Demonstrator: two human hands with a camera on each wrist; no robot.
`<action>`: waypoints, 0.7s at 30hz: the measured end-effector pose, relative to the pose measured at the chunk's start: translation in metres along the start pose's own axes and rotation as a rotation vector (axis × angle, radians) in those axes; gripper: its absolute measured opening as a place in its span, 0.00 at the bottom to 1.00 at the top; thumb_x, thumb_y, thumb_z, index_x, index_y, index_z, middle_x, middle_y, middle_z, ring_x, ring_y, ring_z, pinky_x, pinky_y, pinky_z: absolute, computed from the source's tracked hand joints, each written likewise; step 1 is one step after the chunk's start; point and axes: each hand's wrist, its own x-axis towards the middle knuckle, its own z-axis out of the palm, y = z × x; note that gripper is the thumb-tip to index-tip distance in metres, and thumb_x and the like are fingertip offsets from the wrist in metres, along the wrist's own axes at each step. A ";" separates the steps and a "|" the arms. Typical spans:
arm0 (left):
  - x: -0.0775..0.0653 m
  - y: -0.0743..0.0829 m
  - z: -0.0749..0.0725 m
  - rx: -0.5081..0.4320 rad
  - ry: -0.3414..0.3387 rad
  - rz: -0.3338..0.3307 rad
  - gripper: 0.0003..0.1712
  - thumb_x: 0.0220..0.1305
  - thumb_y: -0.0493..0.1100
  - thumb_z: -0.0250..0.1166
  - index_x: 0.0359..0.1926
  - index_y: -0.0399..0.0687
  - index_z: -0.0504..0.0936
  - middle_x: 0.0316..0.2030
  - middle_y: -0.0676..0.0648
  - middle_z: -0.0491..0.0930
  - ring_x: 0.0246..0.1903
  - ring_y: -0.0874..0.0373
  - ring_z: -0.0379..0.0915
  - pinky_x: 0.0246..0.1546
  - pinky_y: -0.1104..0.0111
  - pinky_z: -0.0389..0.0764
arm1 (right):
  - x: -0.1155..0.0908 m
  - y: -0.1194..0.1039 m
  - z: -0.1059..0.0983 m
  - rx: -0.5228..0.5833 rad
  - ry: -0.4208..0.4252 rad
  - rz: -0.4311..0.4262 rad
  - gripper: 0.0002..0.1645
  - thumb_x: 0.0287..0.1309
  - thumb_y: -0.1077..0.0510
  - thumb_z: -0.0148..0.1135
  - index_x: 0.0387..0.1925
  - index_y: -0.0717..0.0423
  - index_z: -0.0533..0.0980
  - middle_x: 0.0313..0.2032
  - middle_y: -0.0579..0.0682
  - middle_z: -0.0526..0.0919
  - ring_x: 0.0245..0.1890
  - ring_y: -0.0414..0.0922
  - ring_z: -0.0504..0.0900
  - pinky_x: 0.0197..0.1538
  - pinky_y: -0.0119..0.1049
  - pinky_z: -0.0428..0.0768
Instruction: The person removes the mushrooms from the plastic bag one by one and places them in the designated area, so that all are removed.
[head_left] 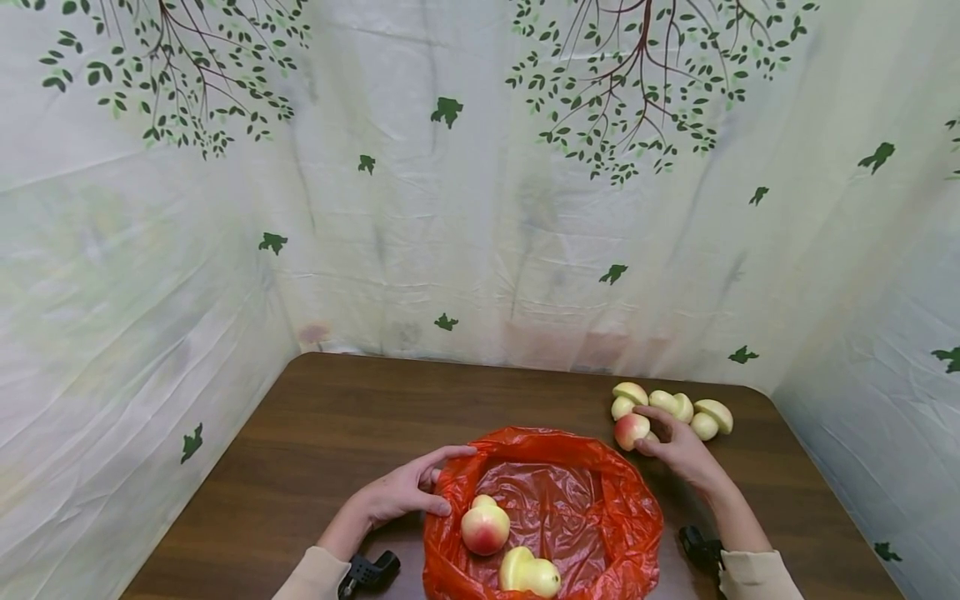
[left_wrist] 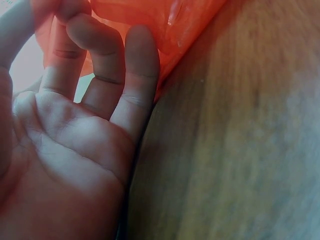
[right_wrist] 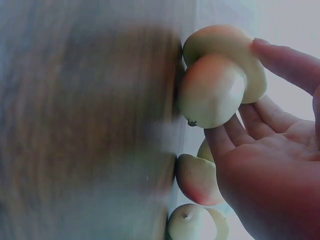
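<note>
A red plastic bag [head_left: 637, 508] stands wide open at the table's front. At its left rim, my left hand [head_left: 401, 490] grips the plastic between thumb and fingers; in the left wrist view the curled fingers lie against the red film [left_wrist: 185, 25]. Inside the bag are two mushroom-shaped pieces: one with a red blush [head_left: 485, 531] and one pale yellow [head_left: 528, 573]. Toward the back right, my right hand [head_left: 678, 446] holds another blushed mushroom [right_wrist: 212, 92] between thumb and fingers, its bulbous stem and dark tip facing the wrist camera.
Several more pale mushrooms lie by the right hand, among them one at the right [head_left: 712, 419] and one at the left [head_left: 628, 398]. The brown wooden table [head_left: 360, 400] meets a white curtain [head_left: 480, 233] with printed leaves behind and at both sides.
</note>
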 end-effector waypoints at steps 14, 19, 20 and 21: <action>0.000 0.000 0.000 0.007 -0.006 0.009 0.46 0.72 0.35 0.67 0.83 0.49 0.55 0.51 0.39 0.89 0.46 0.53 0.91 0.49 0.58 0.91 | 0.000 -0.003 0.001 0.010 0.007 -0.001 0.38 0.70 0.61 0.67 0.75 0.69 0.65 0.75 0.72 0.66 0.78 0.73 0.60 0.54 0.18 0.75; 0.000 0.000 0.000 -0.001 -0.007 0.008 0.45 0.73 0.36 0.67 0.83 0.49 0.55 0.52 0.38 0.89 0.46 0.53 0.91 0.49 0.58 0.91 | 0.000 -0.004 0.001 0.007 0.011 -0.009 0.38 0.70 0.61 0.67 0.75 0.69 0.65 0.74 0.72 0.68 0.76 0.72 0.63 0.54 0.18 0.76; 0.000 0.000 0.000 0.000 -0.006 0.006 0.45 0.73 0.36 0.67 0.83 0.50 0.55 0.52 0.38 0.89 0.46 0.53 0.91 0.49 0.58 0.91 | 0.000 -0.004 0.001 0.006 0.011 -0.011 0.38 0.70 0.61 0.67 0.75 0.69 0.65 0.74 0.72 0.69 0.76 0.72 0.64 0.54 0.19 0.76; 0.000 0.000 0.000 0.002 -0.005 0.006 0.45 0.73 0.36 0.67 0.83 0.50 0.55 0.52 0.38 0.89 0.46 0.53 0.91 0.49 0.58 0.91 | 0.000 -0.004 0.001 0.006 0.011 -0.012 0.38 0.70 0.61 0.67 0.75 0.69 0.65 0.73 0.72 0.69 0.76 0.72 0.65 0.54 0.19 0.77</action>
